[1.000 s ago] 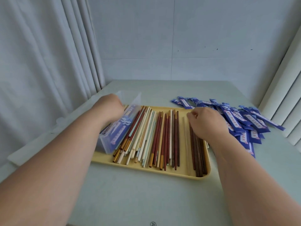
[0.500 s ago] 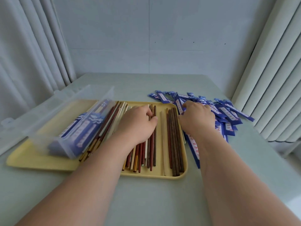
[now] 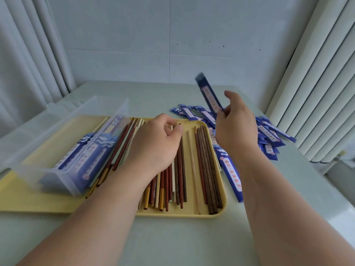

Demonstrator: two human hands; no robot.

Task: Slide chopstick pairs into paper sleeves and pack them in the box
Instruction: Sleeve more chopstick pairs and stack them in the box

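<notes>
A yellow tray (image 3: 192, 213) holds several loose chopsticks (image 3: 203, 166) in brown, red, cream and orange. My left hand (image 3: 155, 144) lies over the middle of them, its fingers curled, and pinches the far ends of dark chopsticks (image 3: 180, 160). My right hand (image 3: 236, 125) is raised above the tray's right rim and holds one blue paper sleeve (image 3: 209, 95), which points up and away. A clear plastic box (image 3: 63, 150) stands on the tray's left part with blue sleeved pairs inside.
A pile of several blue paper sleeves (image 3: 269, 133) lies on the pale table right of the tray. One sleeve (image 3: 232, 175) lies along the tray's right side. Curtains hang at the left, and ribbed blinds (image 3: 317, 93) at the right.
My right hand has lifted one blue sleeve up out of the pile. My left hand stays on the chopsticks in the tray, with its fingers now curled at their far ends.
</notes>
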